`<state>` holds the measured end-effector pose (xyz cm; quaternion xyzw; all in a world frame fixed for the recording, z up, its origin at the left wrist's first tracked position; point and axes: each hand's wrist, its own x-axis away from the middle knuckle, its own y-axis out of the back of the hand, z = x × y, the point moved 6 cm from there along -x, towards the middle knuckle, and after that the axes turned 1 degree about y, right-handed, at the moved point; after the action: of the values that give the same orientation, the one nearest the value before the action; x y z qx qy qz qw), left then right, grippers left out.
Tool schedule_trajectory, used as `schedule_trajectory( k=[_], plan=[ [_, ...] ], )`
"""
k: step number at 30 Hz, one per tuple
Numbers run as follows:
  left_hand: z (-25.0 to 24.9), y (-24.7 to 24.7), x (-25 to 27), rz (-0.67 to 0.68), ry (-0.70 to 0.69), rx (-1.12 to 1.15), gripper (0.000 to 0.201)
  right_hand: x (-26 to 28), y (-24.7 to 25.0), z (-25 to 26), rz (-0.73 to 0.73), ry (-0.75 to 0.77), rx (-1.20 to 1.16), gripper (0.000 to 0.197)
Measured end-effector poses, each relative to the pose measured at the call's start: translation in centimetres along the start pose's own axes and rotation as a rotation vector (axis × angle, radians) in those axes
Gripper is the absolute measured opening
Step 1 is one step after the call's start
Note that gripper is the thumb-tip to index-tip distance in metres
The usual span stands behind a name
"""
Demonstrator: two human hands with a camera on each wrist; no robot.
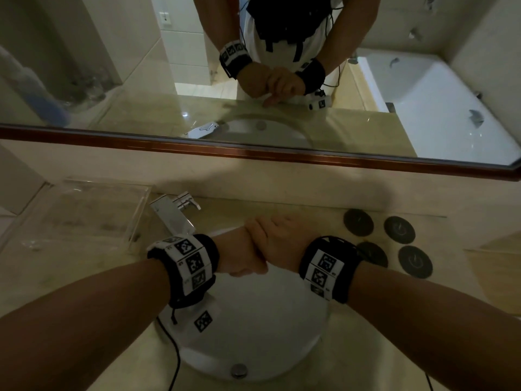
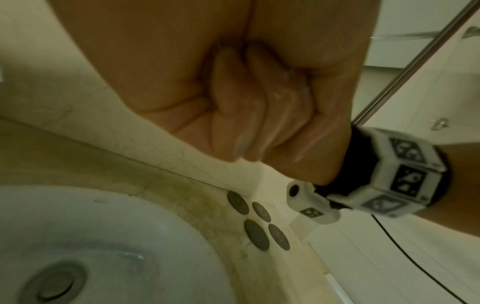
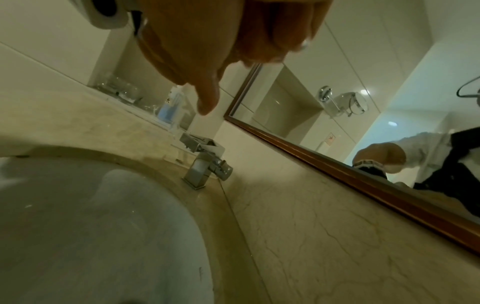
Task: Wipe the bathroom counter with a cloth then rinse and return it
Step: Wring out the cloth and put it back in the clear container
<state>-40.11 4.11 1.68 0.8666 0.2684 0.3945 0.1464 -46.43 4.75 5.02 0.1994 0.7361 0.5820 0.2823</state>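
Both hands are hovering together above the sink [image 1: 253, 334], just in front of the tap [image 1: 174, 213]. The right hand [image 1: 277, 238] is wrapping its wet fingers [image 2: 259, 115] around the left hand [image 1: 239, 255], which is curling into it. No cloth is showing in any view; where it lies cannot be told. Four dark round discs [image 1: 387, 242] are lying on the counter [image 1: 70, 277] near the right wrist.

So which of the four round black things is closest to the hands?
The near-left disc, the one partly hidden behind the right hand's wristband. The other three discs lie farther right or farther back toward the mirror.
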Motion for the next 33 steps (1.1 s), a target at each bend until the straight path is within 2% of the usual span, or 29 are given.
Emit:
schedule_trajectory(
  k=[2,3,5,7,10,12,14,16,19,21,24,27,31,33],
  plan=[
    [0.2,0.3,-0.4,-0.076,0.020,0.051,0.033,-0.4,-0.9,-0.1,0.299,-0.030,0.047,0.020],
    [0.4,0.5,-0.7,-0.125,0.029,0.044,0.024,-0.5,-1.2,-0.2,0.390,-0.050,0.039,0.019],
    [0.9,1.0,-1.4,-0.211,0.046,0.021,0.012,-1.0,-0.6,-0.4,0.447,-0.115,-0.029,0.018],
    [1.5,1.2,-2.0,-0.259,0.078,-0.034,0.017,-1.4,-0.4,-0.4,0.475,-0.175,-0.086,0.017],
    [2.1,1.5,-2.3,-0.287,0.123,-0.281,0.012,-1.6,-1.2,-0.3,0.584,-0.261,-0.156,0.017],
    [2.5,1.7,-2.4,-0.310,0.134,-0.413,0.014,-1.8,-2.2,-0.4,0.645,-0.343,-0.220,0.026],
    [2.6,1.6,-2.5,-0.300,0.131,-0.533,0.020,-1.8,-3.2,-0.3,0.678,-0.418,-0.285,0.034],
    [2.6,1.5,-2.4,-0.275,0.140,-0.648,0.023,-1.6,-3.8,-0.3,0.698,-0.478,-0.357,0.034],
    [1.7,1.4,-1.6,-0.266,0.101,-0.773,0.011,-0.7,-4.3,-0.2,0.720,-0.630,-0.580,0.029],
    [1.0,1.5,-1.0,-0.289,0.070,-0.875,0.023,-0.4,-4.9,0.0,0.711,-0.718,-0.747,0.028],
    [0.1,1.8,-0.2,-0.318,0.008,-1.026,0.024,-0.3,-5.4,0.6,0.665,-0.798,-0.915,0.031],
    [-0.3,1.6,0.1,-0.324,-0.058,-1.113,0.021,-0.2,-5.4,1.0,0.653,-0.833,-1.057,0.036],
    [-0.1,1.3,0.3,-0.311,-0.105,-1.181,0.023,1.1,-5.5,1.5,0.735,-0.958,-1.261,0.038],
    [0.0,1.0,0.2,-0.297,-0.145,-1.205,0.023,1.4,-5.7,1.9,0.728,-0.987,-1.346,0.041]
  ],
)
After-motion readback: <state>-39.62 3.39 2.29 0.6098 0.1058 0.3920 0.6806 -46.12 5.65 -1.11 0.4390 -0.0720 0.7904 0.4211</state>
